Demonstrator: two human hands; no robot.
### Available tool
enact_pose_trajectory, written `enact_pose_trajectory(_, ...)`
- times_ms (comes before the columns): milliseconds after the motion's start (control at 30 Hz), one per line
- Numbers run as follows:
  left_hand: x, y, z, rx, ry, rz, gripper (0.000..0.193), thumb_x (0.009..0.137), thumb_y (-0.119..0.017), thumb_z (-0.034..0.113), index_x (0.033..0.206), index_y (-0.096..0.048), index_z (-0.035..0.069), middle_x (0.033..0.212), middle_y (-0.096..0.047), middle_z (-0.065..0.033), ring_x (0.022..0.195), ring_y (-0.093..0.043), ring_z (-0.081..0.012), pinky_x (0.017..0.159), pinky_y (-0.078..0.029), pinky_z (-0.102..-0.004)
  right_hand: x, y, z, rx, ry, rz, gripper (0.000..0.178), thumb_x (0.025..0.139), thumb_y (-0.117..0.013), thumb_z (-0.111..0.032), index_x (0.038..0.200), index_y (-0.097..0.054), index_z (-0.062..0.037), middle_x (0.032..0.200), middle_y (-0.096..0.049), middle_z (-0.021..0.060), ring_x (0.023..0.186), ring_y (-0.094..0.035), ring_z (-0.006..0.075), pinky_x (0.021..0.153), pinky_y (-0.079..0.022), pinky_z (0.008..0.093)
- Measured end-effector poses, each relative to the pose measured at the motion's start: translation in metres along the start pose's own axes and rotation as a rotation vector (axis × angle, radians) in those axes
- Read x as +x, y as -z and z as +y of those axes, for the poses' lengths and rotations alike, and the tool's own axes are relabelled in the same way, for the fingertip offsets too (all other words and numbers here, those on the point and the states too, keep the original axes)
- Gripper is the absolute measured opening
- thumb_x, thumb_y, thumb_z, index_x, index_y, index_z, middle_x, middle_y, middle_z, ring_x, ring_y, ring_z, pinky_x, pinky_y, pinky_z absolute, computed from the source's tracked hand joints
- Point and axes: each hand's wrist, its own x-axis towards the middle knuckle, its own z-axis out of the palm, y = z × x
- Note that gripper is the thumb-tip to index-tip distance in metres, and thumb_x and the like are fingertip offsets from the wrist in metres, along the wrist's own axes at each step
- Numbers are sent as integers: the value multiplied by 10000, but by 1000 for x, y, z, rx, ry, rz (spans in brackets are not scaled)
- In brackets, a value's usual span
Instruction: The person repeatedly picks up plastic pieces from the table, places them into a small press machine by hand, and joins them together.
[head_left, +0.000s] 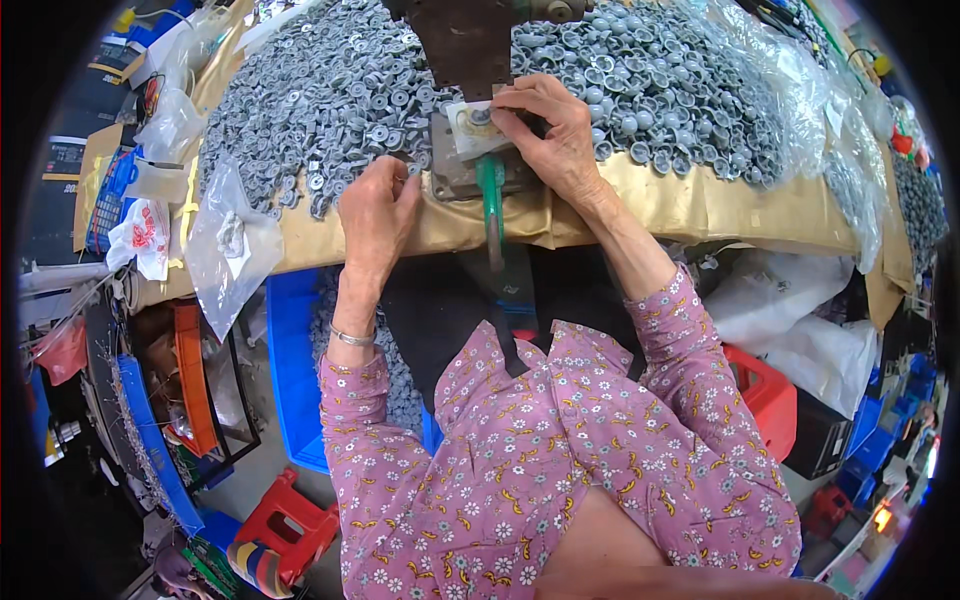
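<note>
My right hand (556, 135) is at the press fixture, thumb and forefinger pinched at the edge of a small grey round plastic part (481, 116). That part sits on a pale square block (466, 139), right under the dark metal press head (462, 50). Beneath the block is a dark metal base (452, 172), with a green-wrapped handle (491, 200) pointing toward me. My left hand (376, 215) is curled closed at the near edge of a heap of grey disc-shaped parts (330, 95); whatever its fingers hold is hidden.
Grey cup-shaped parts (640, 90) are heaped right of the press. Brown covering (700, 212) drapes the table's front edge. Clear plastic bags (235, 245) hang at left. Below are a blue bin (293, 370) of grey parts, a red stool (285, 525) and another red stool (765, 395).
</note>
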Motion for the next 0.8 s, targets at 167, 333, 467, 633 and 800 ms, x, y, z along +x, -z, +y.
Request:
enact_pose_trajectory(167, 9, 3, 16, 219, -51, -49, 220, 913, -738, 208, 893, -628, 19, 748, -687, -170, 703, -680, -370, 639, -512, -459, 4, 1, 2, 46, -81, -64, 184, 816, -798, -1, 998, -781, -23, 1000, -696, 76, 974, -662, 197, 871, -516, 302)
enact_pose_trajectory(333, 13, 4, 12, 276, 19, -129, 255, 918, -730, 241, 927, -602, 20, 772, -692, -202, 774, -687, -419, 686, -515, -514, 6, 2, 4, 66, -103, -84, 177, 814, -795, -1, 990, -784, -25, 1004, -699, 73, 986, -660, 193, 883, -513, 303)
enact_pose_trajectory(467, 12, -2, 9, 327, -28, -102, 235, 933, -705, 241, 922, -611, 25, 749, -683, -208, 732, -681, -419, 653, -515, -501, 2, 2, -2, 39, -87, -44, 159, 829, -784, 3, 985, -788, -31, 1017, -716, 77, 1011, -668, 191, 899, -519, 306)
enact_pose_trajectory(633, 12, -6, -2, 461, -88, -26, 233, 957, -671, 232, 876, -614, 21, 704, -660, -221, 676, -661, -429, 603, -507, -484, 5, 1, 0, 114, -120, -73, 165, 830, -770, 24, 984, -790, -31, 1018, -729, 76, 1013, -675, 191, 903, -526, 309)
enact_pose_trajectory(800, 2, 16, 0, -125, 211, -233, 277, 898, -740, 232, 771, -678, -6, 645, -668, -159, 602, -683, -314, 592, -517, -428, 5, 1, 4, 208, -149, -50, 161, 808, -766, 23, 949, -794, -51, 973, -740, 80, 969, -690, 213, 864, -551, 333)
